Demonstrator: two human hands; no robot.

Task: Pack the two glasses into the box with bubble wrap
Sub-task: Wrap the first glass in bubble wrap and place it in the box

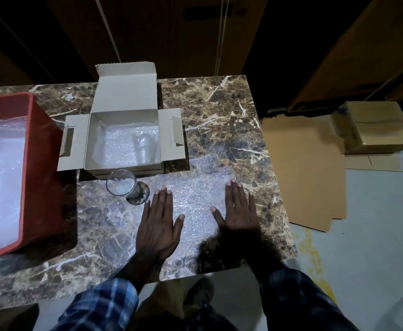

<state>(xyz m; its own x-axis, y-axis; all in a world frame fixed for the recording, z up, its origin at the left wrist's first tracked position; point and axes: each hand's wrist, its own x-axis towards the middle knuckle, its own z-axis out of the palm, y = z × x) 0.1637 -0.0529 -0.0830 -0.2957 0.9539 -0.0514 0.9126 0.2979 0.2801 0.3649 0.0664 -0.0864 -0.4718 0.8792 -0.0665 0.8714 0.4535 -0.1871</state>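
I find the marble bench (219, 111) carrying, at its left end, a red bin (40, 177) stocked with bubble wrap, and behind centre the box (95, 144), open, lid flap up at the far side and side flaps out. The box floor is lined with wrap, and one glass (144, 146) lies on its side in the right half, long axis running near to far; which end is the mouth I cannot tell. I judge the task about half done: one glass boxed, one left to wrap, place and cover, then the flaps to close. A loose sheet (195, 194) lies flat on the bench before the box. My left hand (158, 225) and right hand (240, 211) press it down, each grip spread flat with fingers straight, pinching nothing. The second glass (121, 183) stands upright just in front of the box, axis vertical, mouth up, beside my left fingertips without touching.
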